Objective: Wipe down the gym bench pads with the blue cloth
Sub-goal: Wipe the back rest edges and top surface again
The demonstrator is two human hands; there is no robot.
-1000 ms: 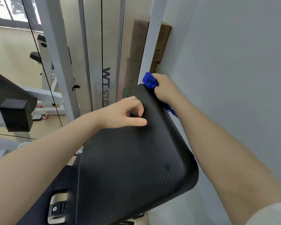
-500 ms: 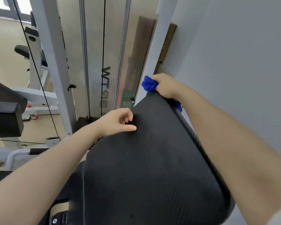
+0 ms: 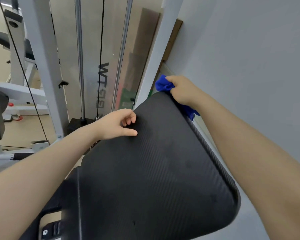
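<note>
A black ribbed bench pad [image 3: 154,170] fills the middle of the view and slopes away from me. My right hand [image 3: 182,90] grips the bunched blue cloth [image 3: 163,84] at the pad's far right corner. A tail of the cloth [image 3: 190,112] hangs below my wrist along the pad's right edge. My left hand [image 3: 119,124] rests on the pad's left edge with its fingers loosely curled and its thumb flat on the surface. It holds nothing.
A grey wall [image 3: 249,58] runs close along the right of the pad. Behind the pad stands a white cable machine frame [image 3: 45,66] with guide rods, a black cable and a weight stack [image 3: 81,123]. Other white gym equipment [image 3: 17,94] stands at left.
The view has tilted so the pad looks larger and nearer. My right hand stays at the far corner with the cloth, and my left hand keeps its place on the left edge.
</note>
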